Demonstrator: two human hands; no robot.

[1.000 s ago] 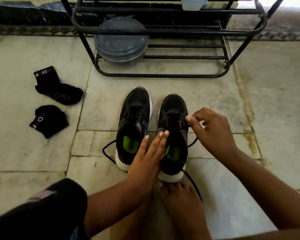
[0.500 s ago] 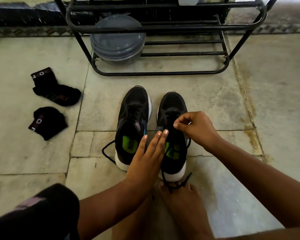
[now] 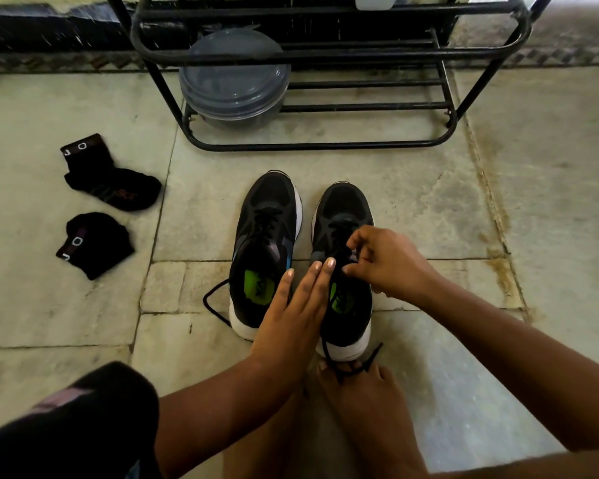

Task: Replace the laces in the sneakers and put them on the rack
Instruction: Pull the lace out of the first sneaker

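Over the right sneaker (image 3: 343,216), right hand (image 3: 388,261) has dropped onto the laces (image 3: 339,233).

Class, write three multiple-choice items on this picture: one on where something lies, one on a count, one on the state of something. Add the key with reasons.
1. Where is the round lidded container?
A. on the rack's lowest shelf
B. between the sneakers
C. beside the socks

2. How many black socks lie on the floor?
A. one
B. two
C. four

3. What is the right hand doing?
A. resting flat on the floor
B. pinching the lace of the right sneaker
C. lifting the rack

Key: 1 A, it sits on the bottom bars at the left end. 2 B, two lie left of the left sneaker. 3 B, its fingertips close on the lace while the left hand steadies the shoe.
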